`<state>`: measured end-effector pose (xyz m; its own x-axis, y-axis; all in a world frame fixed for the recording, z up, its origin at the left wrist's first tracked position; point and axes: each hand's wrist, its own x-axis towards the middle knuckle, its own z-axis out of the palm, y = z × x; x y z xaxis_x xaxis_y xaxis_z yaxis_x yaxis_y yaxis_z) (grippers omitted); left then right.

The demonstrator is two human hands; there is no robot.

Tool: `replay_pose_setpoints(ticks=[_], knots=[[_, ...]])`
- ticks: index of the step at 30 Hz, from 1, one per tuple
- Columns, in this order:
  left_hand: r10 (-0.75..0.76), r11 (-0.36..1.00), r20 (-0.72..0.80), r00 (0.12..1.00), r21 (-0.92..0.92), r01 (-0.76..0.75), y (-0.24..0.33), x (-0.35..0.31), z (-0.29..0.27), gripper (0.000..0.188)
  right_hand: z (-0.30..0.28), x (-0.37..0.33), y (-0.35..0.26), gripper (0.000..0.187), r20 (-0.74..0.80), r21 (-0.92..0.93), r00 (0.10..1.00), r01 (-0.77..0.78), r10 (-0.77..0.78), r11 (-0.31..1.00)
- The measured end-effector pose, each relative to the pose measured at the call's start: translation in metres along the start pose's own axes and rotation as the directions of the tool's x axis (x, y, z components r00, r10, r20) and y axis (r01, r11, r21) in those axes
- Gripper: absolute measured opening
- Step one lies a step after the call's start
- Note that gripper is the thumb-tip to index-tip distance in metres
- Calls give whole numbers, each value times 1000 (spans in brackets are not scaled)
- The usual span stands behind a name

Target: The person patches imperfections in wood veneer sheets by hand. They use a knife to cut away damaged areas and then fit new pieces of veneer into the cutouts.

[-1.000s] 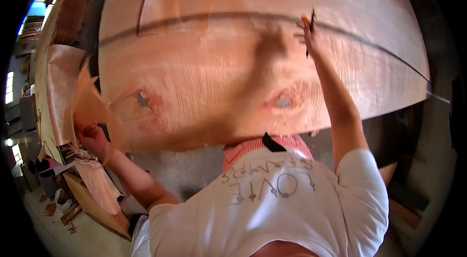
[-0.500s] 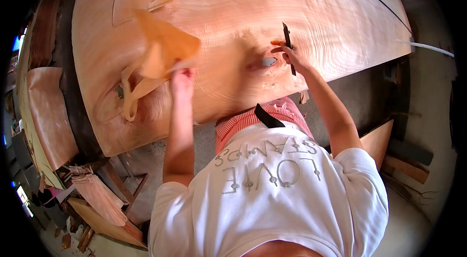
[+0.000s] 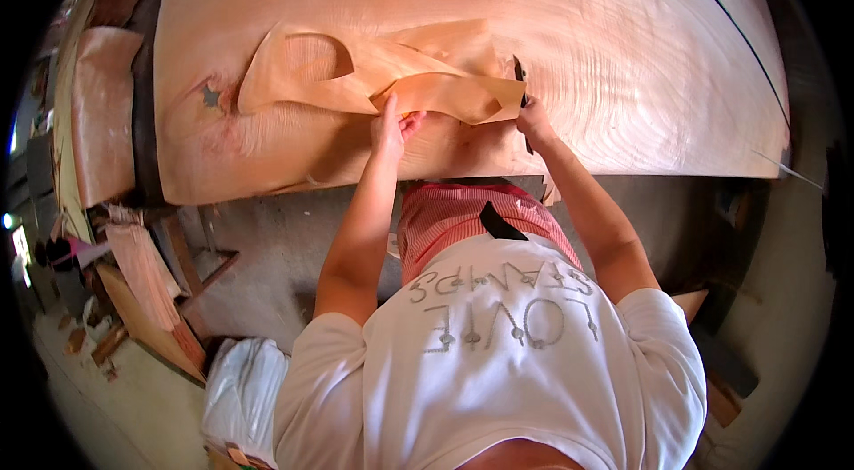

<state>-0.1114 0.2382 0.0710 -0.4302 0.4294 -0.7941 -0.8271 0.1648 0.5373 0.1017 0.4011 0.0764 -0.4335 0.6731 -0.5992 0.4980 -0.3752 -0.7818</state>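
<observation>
Left hand [image 3: 389, 125] has its fingers pinched on a loose, curling strip of thin wood veneer [image 3: 427, 83], lifted off the big veneer sheet [image 3: 623, 52] spread over the desk. Right hand [image 3: 532, 119] has its fingers clamped round a dark knife [image 3: 519, 72], blade at the strip's right end. To do it well, judging from this: keep the strip taut and low, cut along the grain, blade away from the left fingers. Knot hole [image 3: 210, 96] far left; veneer scraps [image 3: 142, 265] by the floor.
</observation>
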Motion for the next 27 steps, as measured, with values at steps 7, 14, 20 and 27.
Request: replay_pose_setpoints(ticks=[7, 14, 20, 27], knots=[[371, 848, -136, 919, 454, -275, 2, -24, -56, 29, -11, 5, -7, 20, 163, 131, 984, 49, -71, 990], [-25, 609, 349, 937, 749, -263, 60, -99, -70, 33, -19, 0, 3, 15, 19, 13, 999, 40, -40, 999], [657, -252, 429, 620, 900, -355, 156, -41, -25, 25, -21, -19, -3, 17, 39, -1, 999, 0, 0, 1000], [297, -800, 832, 467, 485, -354, 148, 62, 6, 23, -15, -35, 10, 16, 30, 98, 999, -27, 24, 995]])
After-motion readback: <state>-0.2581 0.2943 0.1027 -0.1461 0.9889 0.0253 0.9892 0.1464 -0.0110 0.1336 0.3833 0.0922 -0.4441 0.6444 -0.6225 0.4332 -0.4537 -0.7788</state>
